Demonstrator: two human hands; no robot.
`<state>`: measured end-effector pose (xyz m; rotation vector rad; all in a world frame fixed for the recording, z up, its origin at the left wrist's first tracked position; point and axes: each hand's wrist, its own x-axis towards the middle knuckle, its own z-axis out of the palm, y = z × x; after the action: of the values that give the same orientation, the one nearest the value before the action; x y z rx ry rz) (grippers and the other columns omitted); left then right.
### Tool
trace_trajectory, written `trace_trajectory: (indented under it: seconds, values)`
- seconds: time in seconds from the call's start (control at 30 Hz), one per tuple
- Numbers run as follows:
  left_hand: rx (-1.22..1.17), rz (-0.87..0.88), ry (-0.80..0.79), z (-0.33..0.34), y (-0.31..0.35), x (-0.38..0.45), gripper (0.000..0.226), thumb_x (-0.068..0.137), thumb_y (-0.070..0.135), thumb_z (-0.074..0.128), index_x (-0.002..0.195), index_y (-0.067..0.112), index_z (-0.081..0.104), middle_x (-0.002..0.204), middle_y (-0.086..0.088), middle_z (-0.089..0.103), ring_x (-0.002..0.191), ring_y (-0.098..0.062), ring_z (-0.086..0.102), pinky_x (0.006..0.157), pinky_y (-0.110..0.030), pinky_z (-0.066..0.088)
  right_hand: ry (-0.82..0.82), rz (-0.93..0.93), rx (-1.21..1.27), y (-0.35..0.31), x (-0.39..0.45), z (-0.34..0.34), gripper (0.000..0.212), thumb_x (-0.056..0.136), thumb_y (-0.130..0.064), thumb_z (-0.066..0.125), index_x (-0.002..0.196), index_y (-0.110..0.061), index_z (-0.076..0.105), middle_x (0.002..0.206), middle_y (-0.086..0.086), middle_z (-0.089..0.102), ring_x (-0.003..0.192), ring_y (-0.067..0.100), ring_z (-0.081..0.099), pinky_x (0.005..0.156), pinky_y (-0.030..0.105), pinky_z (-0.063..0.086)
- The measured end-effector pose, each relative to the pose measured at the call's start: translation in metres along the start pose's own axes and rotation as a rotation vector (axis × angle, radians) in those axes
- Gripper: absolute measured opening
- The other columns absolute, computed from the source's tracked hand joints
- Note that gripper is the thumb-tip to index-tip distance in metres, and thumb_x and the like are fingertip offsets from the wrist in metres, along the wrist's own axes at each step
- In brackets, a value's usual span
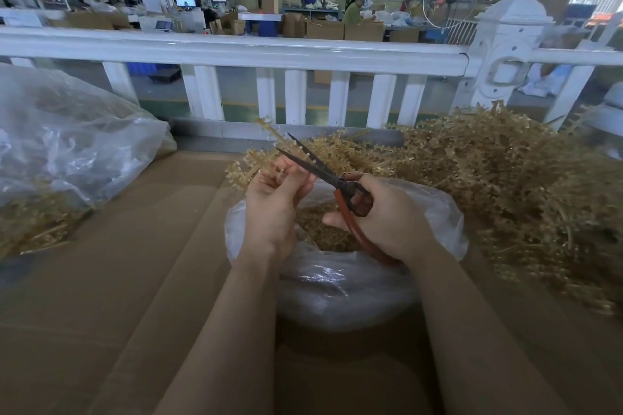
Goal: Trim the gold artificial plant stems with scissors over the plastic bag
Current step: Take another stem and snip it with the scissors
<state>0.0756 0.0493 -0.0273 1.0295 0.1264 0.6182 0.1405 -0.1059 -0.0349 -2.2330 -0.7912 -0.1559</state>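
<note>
Head view: one gold stem (251,163) sits in my left hand (269,209), pinched between thumb and curled fingers (290,175), its beaded branches fanning up and to the left beyond my knuckles. My right hand (387,216) grips one pair of scissors (337,185) by the red-brown handles, fingers wrapped through and round the loops. Blades slightly apart, tips pointing up-left, crossing just above my left fingertips and beside the stem; I cannot tell whether a blade touches it. Both hands hang over one open plastic bag (438,212) on the table (135,280), gold trimmings visible inside. One large heap of untrimmed gold stems (505,178) lies to the right, touching the bag's far side. A second, bigger clear bag (67,138) holding more gold pieces sits at far left, well apart. White railing (236,52) behind.
</note>
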Motion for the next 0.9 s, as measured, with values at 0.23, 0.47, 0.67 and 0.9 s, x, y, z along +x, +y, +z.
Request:
trace_trajectory:
  seconds: [0.23,0.47,0.67,0.9]
  values:
    - [-0.034,0.044,-0.061,0.0000,-0.0018,0.0016,0.025,0.093,-0.005,0.058,0.081,0.015,0.068,0.086,-0.001,0.068,0.080,-0.007,0.067,0.079,-0.020,0.055,0.029,0.004,-0.019,-0.0018,0.0008,0.0007,0.072,0.045,-0.105,0.044,0.094,-0.053,0.053,0.084,-0.026,0.064,0.079,-0.010,0.057,0.061,0.017,0.041]
    - [-0.059,0.042,-0.082,-0.0011,-0.0026,0.0026,0.038,0.093,-0.005,0.060,0.070,0.023,0.073,0.085,0.001,0.070,0.083,-0.008,0.068,0.079,-0.019,0.054,0.048,0.012,-0.037,-0.0022,0.0006,0.0006,0.070,0.044,-0.106,0.043,0.086,-0.051,0.054,0.078,-0.023,0.065,0.074,-0.009,0.058,0.057,0.017,0.040]
    - [-0.069,0.025,-0.067,-0.0019,-0.0038,0.0044,0.026,0.093,-0.006,0.059,0.079,0.014,0.068,0.078,0.002,0.069,0.076,-0.007,0.066,0.075,-0.018,0.054,0.055,0.022,-0.028,-0.0049,-0.0009,-0.0008,0.059,0.048,-0.101,0.052,0.076,-0.049,0.053,0.084,-0.043,0.058,0.079,-0.019,0.054,0.051,0.014,0.033]
    - [-0.028,0.014,-0.082,-0.0003,-0.0042,0.0029,0.040,0.091,-0.006,0.061,0.064,0.022,0.070,0.072,0.001,0.065,0.073,-0.011,0.063,0.074,-0.021,0.055,0.058,0.012,-0.058,-0.0044,-0.0003,-0.0012,0.071,0.045,-0.105,0.042,0.093,-0.055,0.052,0.077,-0.027,0.063,0.072,-0.010,0.056,0.057,0.016,0.037]
